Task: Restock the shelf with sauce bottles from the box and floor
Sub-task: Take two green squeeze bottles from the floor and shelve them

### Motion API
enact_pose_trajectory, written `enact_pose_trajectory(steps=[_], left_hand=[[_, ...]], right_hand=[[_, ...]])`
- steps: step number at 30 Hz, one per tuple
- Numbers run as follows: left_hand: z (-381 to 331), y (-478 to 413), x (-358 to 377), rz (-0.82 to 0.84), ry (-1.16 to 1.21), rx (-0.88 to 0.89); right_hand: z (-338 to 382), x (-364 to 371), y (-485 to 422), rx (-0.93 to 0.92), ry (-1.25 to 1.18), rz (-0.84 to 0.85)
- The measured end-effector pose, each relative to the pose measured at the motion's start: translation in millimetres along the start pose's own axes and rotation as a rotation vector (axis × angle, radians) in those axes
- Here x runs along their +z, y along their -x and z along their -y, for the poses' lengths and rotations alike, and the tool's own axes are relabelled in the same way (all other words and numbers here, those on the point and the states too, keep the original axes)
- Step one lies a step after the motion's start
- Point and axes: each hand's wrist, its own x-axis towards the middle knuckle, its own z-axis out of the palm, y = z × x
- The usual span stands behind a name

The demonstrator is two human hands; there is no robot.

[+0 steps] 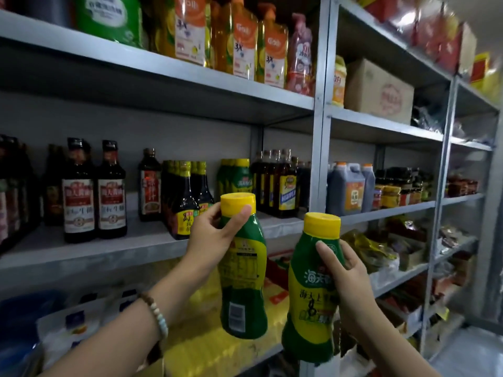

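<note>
A tall metal shelving rack (318,104) fills the view. Its middle shelf (122,243) is stocked with dark sauce bottles (79,191) and, further back, a cluster of green bottles (238,175) with yellow caps. Two matching bottles are held up in front of that shelf and are not yet set down. The left bottle (243,281) is gripped just below its cap by the left hand (215,235), with thumb and fingers curled round it. The right bottle (310,308), lower and slightly tilted, is clasped at its shoulder by the right hand (348,278). The placing step is judged to be in hand. Each bottle would next need to be raised over the shelf edge and stood upright on the bare strip before the green cluster.
</note>
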Motion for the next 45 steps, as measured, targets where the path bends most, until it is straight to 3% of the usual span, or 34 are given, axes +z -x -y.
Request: enact_pose_trajectory(steps=[10,25,36,45], left_hand=[[13,-125,5,-0.046,0.001,0.089],[66,-243,58,-0.335,-0.109,0.118],[123,-269,60,-0.553,-0.318,0.031],[139,-263,67,-0.522,-0.416,0.148]], right_hand=[[-5,32,-132,-0.089,-0.071,0.076],[-46,50,-333,-0.133,-0.161,0.211],[-97,58,-379,-0.057,-0.187,0.434],[-113,62,-373,-0.058,-0.273,0.445]])
